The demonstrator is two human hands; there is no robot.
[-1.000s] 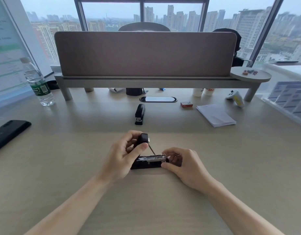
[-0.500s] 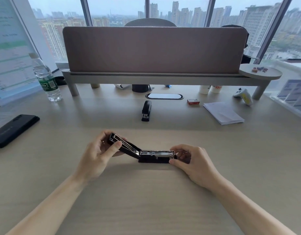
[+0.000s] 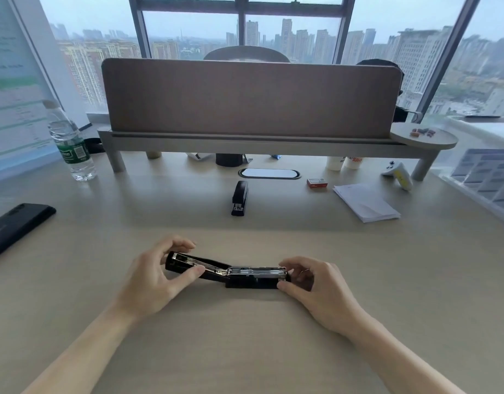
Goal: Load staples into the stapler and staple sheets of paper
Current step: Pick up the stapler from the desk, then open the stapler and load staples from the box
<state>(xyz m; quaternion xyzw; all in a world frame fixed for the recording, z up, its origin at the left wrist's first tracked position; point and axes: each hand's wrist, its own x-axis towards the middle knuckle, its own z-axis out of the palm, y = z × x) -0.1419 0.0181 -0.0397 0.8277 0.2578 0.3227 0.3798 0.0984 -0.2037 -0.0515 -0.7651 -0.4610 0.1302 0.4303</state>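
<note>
Head view: the stapler (image 3: 256, 275) was seen hinged open on the desk (image 3: 245, 351), its lid (image 3: 185, 263) pinched in the left hand (image 3: 151, 282), its front end pinched in the right hand (image 3: 322, 291). The lid was best held back and the base pinned flat so the channel could be filled

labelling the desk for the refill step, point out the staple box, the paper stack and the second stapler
staple box (image 3: 317, 183): head view, middle of its top face
paper stack (image 3: 366, 201): head view, centre of the top sheet
second stapler (image 3: 239, 196): head view, middle of its black top arm
</note>
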